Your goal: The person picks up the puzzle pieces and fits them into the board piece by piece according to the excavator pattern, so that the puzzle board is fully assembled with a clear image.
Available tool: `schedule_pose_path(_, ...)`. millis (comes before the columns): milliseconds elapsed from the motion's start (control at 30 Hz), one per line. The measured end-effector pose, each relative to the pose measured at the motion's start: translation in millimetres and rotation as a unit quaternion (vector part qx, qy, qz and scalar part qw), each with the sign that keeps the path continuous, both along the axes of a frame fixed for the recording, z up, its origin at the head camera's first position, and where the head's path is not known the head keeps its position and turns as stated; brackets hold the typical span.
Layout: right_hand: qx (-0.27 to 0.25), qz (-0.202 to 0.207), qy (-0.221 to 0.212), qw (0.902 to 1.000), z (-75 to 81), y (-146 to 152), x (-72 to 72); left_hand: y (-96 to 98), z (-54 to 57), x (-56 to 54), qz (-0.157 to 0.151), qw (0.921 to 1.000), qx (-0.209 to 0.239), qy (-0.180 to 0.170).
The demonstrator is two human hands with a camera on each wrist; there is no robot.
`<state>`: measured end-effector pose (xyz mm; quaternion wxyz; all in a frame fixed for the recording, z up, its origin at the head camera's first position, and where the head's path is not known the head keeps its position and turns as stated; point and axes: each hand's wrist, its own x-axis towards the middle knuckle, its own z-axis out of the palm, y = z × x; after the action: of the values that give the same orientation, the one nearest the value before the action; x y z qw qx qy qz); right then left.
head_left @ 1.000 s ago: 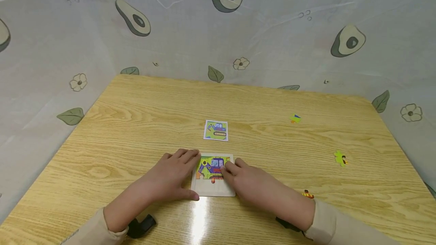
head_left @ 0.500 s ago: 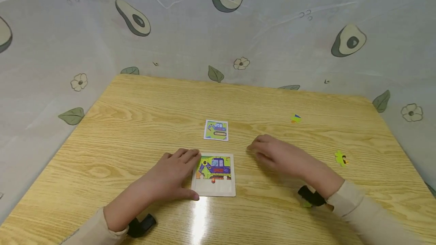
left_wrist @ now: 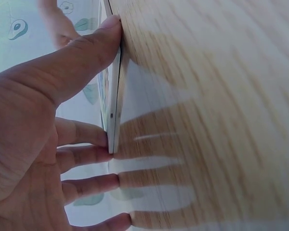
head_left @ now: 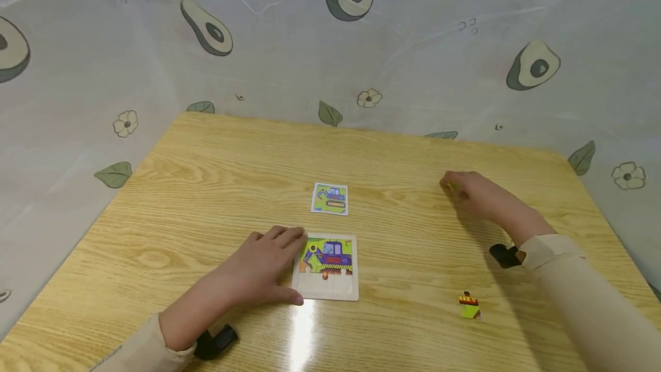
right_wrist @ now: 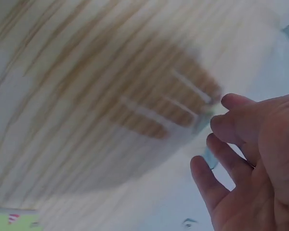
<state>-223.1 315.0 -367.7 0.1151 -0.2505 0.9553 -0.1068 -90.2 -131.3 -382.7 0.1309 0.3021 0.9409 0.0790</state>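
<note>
My left hand (head_left: pixel 263 268) rests at the left side of a square wooden jigsaw puzzle tray (head_left: pixel 326 290), thumb by its near left corner and fingertips by the upper left edge. In the left wrist view the straight thumb (left_wrist: pixel 103 41) touches the tray's edge. Joined pieces showing a purple excavator (head_left: pixel 330 254) fill the tray's upper part; its lower part shows pale board. Far to the right, my right hand (head_left: pixel 477 194) reaches low over the table, its fingertips at a green puzzle piece (head_left: pixel 452 186) mostly hidden beneath. In the right wrist view its fingers are loosely bent and apart.
A small picture card (head_left: pixel 329 199) of the excavator lies beyond the tray. Another puzzle piece (head_left: pixel 470 306), yellow-green with red stripes, lies at the front right. A curtain with avocado prints (head_left: pixel 279 62) hangs behind the wooden table (head_left: pixel 206 188).
My right hand has left the tray and moved right and away to the far green piece. A piece stays behind in the tray's right side. The left hand keeps its place.
</note>
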Motion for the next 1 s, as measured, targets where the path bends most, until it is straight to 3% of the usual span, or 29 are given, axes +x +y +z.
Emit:
schedule_pose_path(400, 0.030, -0.021, 0.016, 0.9992, -9.6, 17, -2.5, -0.7, -0.5, 0.4, -0.002, 1.0000, 0.002, 0.003)
schedule_pose_path(1000, -0.020, -0.056, 0.005, 0.9982, -11.4, 16, 2.6, -0.9, -1.3, 0.9, -0.005, 1.0000, 0.001, 0.006)
